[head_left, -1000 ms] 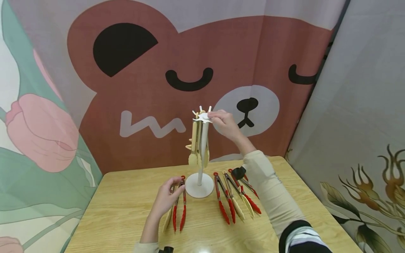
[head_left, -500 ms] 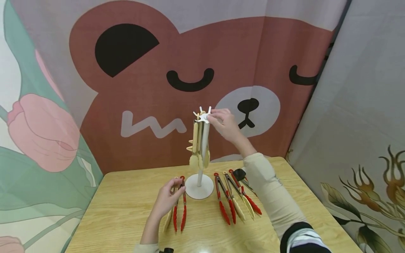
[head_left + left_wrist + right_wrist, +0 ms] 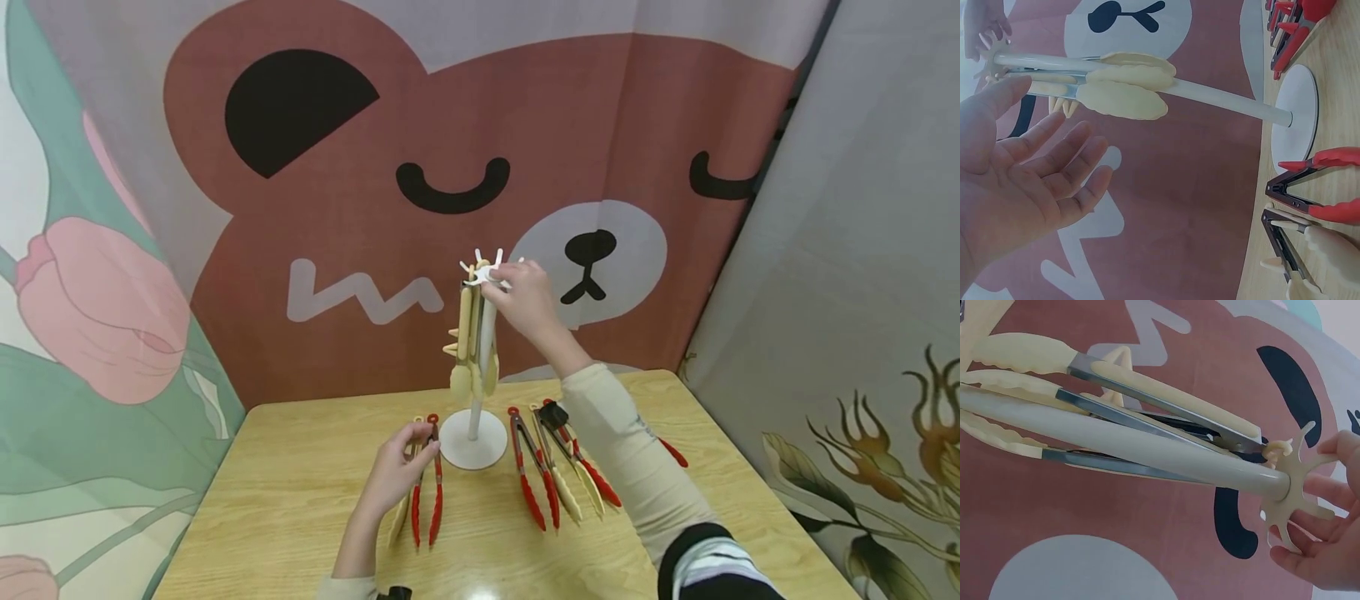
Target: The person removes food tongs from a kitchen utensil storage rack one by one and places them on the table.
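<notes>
A white stand (image 3: 473, 446) with a round base holds cream-tipped tongs (image 3: 1166, 403) hanging from its hooked top (image 3: 1295, 494). At that top, my right hand (image 3: 531, 302) grips the hooks, thumb and fingers curled among them in the right wrist view. My left hand (image 3: 399, 468) hovers left of the base with relaxed, spread fingers and holds nothing. In the left wrist view its palm (image 3: 1029, 187) is turned up, overlapping the hanging tongs. Just past it on the table lie red-tipped tongs (image 3: 437, 508) and cream-tipped tongs (image 3: 1332, 250).
Right of the base, red-tipped tongs (image 3: 552, 500) and cream-tipped tongs (image 3: 567, 497) lie side by side on the wooden table (image 3: 300, 483), partly under my right forearm. Behind the table hangs a bear-print curtain (image 3: 337, 250).
My right hand's fingers have shifted slightly down and left around the hooks, and the forearm has moved left, uncovering a red tong tip on its right. My left hand stays in place.
</notes>
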`<act>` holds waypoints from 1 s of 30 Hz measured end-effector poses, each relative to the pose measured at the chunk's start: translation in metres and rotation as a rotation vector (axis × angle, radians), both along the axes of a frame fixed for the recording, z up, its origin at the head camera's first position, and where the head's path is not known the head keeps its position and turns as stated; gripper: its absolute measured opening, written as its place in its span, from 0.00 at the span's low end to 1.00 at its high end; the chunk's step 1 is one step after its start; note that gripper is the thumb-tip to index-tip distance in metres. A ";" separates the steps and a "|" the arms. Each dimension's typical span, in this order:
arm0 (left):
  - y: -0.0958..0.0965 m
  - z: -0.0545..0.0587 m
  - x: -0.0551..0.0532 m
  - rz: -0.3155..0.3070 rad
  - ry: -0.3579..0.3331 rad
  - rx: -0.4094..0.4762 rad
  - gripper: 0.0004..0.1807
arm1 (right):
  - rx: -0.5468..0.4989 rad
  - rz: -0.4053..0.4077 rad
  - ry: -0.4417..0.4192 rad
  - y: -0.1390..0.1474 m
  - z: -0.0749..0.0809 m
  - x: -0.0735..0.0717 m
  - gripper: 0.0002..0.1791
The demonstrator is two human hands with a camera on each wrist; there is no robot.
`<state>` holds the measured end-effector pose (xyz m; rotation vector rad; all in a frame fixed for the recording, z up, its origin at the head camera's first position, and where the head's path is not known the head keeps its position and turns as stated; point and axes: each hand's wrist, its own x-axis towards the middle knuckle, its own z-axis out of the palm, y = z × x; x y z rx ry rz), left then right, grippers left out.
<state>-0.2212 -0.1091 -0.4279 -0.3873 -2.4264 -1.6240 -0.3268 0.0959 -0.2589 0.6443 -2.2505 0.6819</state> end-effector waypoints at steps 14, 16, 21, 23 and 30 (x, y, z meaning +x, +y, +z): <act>0.009 0.016 0.013 -0.020 -0.011 -0.001 0.13 | -0.089 0.133 -0.084 0.015 0.004 -0.002 0.14; 0.011 0.022 0.018 -0.020 -0.009 -0.011 0.13 | -0.107 0.154 -0.095 0.018 0.003 -0.002 0.14; 0.013 0.027 0.021 -0.015 -0.009 -0.018 0.12 | -0.139 0.195 -0.117 0.025 0.003 -0.005 0.15; 0.013 0.026 0.021 -0.018 -0.008 -0.012 0.12 | -0.142 0.211 -0.133 0.028 0.003 -0.006 0.14; 0.014 0.026 0.020 -0.020 -0.015 -0.015 0.12 | -0.137 0.283 -0.177 0.038 0.002 -0.011 0.14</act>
